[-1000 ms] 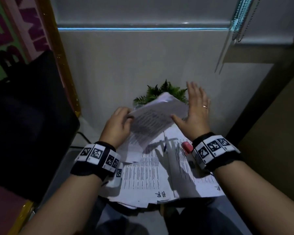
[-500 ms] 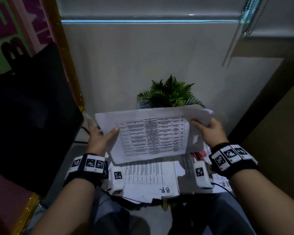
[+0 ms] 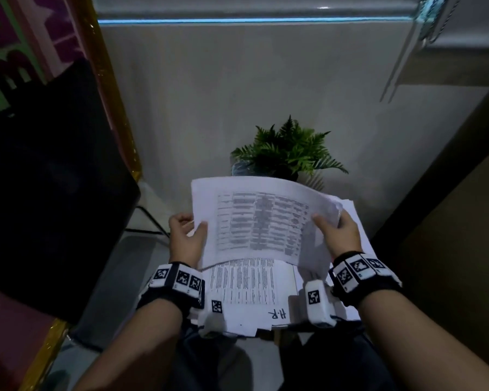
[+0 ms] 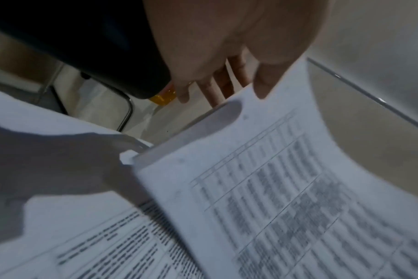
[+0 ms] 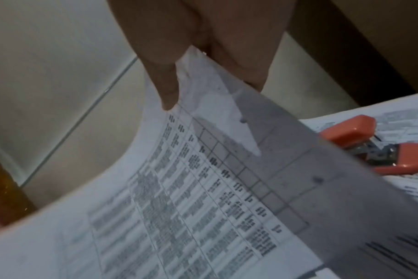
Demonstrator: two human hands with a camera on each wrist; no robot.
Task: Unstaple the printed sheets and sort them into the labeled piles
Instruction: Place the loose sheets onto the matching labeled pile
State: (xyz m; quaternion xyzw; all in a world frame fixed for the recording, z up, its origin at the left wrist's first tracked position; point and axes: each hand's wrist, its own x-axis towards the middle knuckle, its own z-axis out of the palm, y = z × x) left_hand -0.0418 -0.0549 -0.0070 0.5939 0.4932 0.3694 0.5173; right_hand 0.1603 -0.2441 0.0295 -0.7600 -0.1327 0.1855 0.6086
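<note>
While both hands (image 3: 261, 238) pinch it, thin printed sheet (image 3: 261, 221) bows, corner creased.

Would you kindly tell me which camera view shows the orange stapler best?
The right wrist view: the orange stapler lies in plain sight on printed sheets, partly cut off by the held sheet. In the head view the held sheet and right hand hide it, and the left wrist view does not include it.

held sheet (image 3: 254, 221) above H.R pile (image 3: 249, 292) | plant (image 3: 288, 150) behind | stapler (image 5: 375, 145) right
</note>
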